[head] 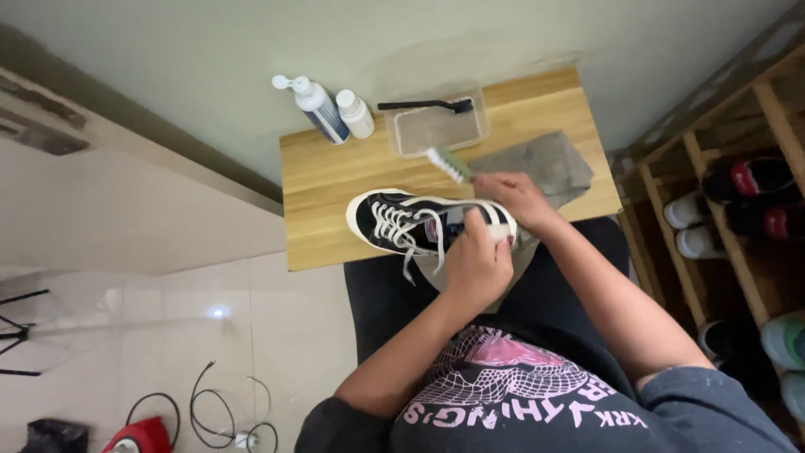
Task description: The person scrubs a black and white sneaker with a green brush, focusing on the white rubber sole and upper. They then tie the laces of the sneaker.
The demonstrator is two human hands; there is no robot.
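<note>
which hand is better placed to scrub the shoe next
Probably the right hand: it holds the brush just above the shoe. The left hand grips the shoe's heel end, steadying it.

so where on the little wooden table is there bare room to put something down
Bare wood on the table lies left of the sneaker, below the two bottles. It is crowded on the right: plastic tub, grey cloth, and both hands, left and right with the brush.

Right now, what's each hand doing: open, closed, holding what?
Left hand: closed on the sneaker, at its heel end.
Right hand: closed on the brush.
</note>
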